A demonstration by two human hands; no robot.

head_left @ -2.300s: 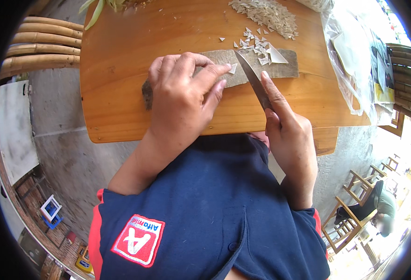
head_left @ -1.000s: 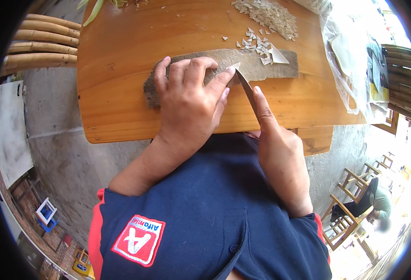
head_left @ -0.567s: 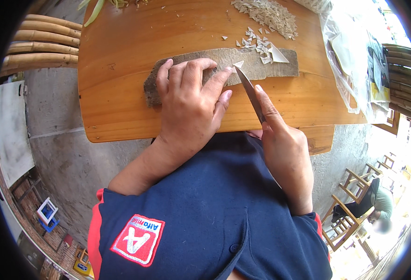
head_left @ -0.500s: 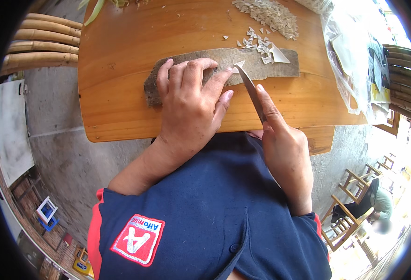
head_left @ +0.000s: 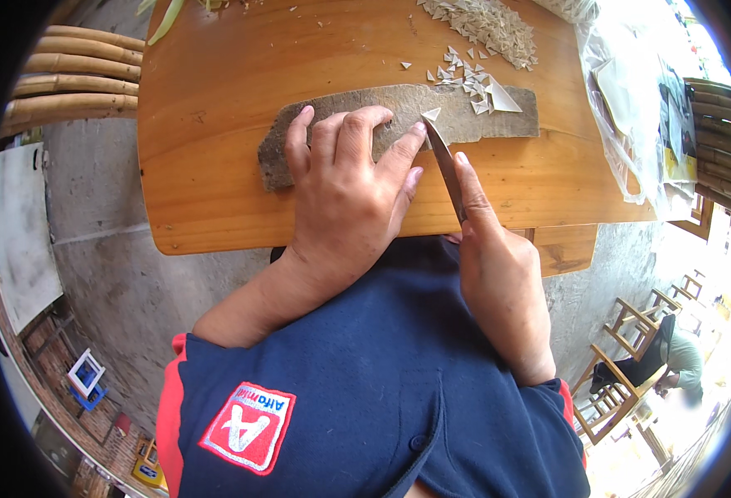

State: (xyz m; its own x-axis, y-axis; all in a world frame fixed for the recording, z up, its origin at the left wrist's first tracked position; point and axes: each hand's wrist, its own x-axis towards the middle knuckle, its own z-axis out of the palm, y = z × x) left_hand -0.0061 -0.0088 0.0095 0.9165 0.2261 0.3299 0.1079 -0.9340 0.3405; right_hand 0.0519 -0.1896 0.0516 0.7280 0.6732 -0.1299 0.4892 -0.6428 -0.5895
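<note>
A grey-brown, rough-edged board [head_left: 461, 124] lies across the near part of the wooden table. My left hand [head_left: 345, 183] rests over its left part, fingers apart and bent, with the index fingertip close to the knife tip. My right hand [head_left: 498, 266] grips a knife [head_left: 445, 166], its forefinger stretched along the blade; the handle is hidden in the palm. At the blade's tip lies a small white triangular piece [head_left: 432, 114]. A larger white triangle [head_left: 505, 96] sits toward the board's right end, beside several small cut triangles [head_left: 465, 80].
A heap of pale cut pieces [head_left: 494, 31] lies at the far right of the table [head_left: 208, 166]. Clear plastic bags [head_left: 618, 108] hang over the right edge. Green-yellow strips [head_left: 165, 23] lie far left. Bamboo seats flank the table; a person [head_left: 681, 361] bends among wooden chairs.
The small white triangle now lies free at the knife tip, with my left index finger drawn back from it. My right hand and the knife have shifted slightly left relative to the board.
</note>
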